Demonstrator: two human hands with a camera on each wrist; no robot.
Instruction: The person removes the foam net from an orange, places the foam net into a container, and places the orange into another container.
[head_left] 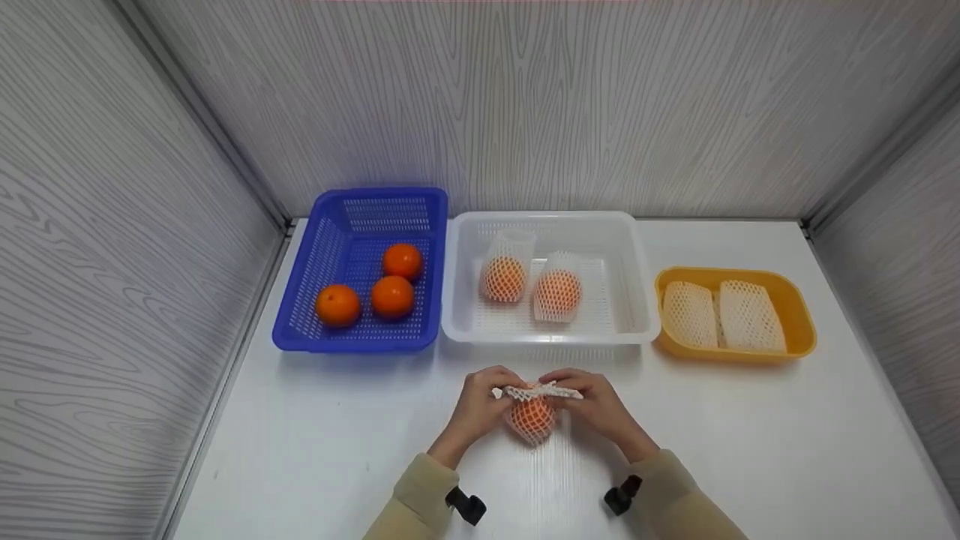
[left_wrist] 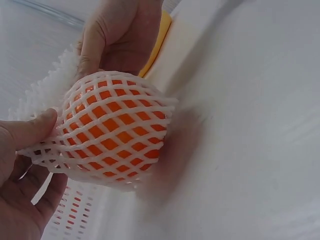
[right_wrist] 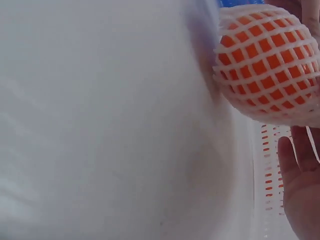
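An orange in a white foam net sleeve is between the two hands at the front middle of the table. My left hand pinches one side of the sleeve's open end between thumb and fingers. On the opposite side, my right hand grips the same bunched edge. In the left wrist view the netting stretches around the whole orange, and the left thumb presses on its mesh. The right wrist view shows the wrapped orange partly cut off, with the right hand beside it.
A blue basket holds 3 bare oranges. Beside it, a white basket contains 2 oranges in foam nets. The yellow tray on the right holds flat foam sleeves. Walls enclose the table's back and sides.
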